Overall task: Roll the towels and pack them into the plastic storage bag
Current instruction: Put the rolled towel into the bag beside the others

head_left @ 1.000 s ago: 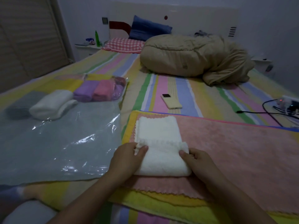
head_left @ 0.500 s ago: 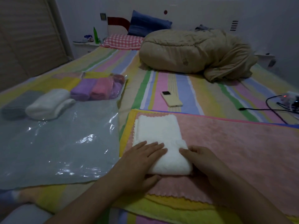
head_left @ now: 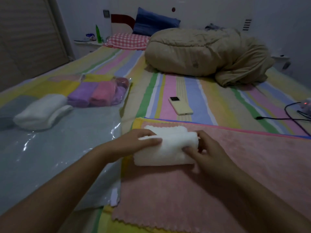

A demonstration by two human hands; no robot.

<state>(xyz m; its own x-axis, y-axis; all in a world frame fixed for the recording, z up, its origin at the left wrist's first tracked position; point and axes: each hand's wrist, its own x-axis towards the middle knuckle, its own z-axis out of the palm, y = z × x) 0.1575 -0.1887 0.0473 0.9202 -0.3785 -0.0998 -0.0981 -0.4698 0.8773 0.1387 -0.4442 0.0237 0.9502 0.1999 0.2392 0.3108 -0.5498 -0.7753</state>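
Nearest me, a pink towel (head_left: 193, 190) lies flat on the bed (head_left: 168, 88), its scalloped edge toward me. On its far part sits the white towel (head_left: 165, 148), rolled into a thick bundle lying crosswise, with a little unrolled cloth showing just beyond it. My left hand (head_left: 134, 143) drapes over the roll's left end, fingers curled across the top and gripping it. My right hand (head_left: 207, 148) clasps the right end, thumb on the near face and fingers bent round the far side.

To the left, just beside the pink towel, the plastic storage bag (head_left: 50, 157) is spread flat and glossy on the sheet. Farther along it rests a second white roll (head_left: 40, 111); I cannot tell whether it lies on the plastic or inside. Beyond that, purple and pink rolls (head_left: 99, 93) sit side by side behind clear plastic.

Past the pink towel's far edge a pale yellow phone (head_left: 180, 105) lies on the striped sheet, and a black cable (head_left: 286, 115) trails in from the right. Farther back a tan quilt (head_left: 202, 54) is heaped up, with a red checked pillow (head_left: 127, 40) and a blue pillow (head_left: 154, 22) at the head.
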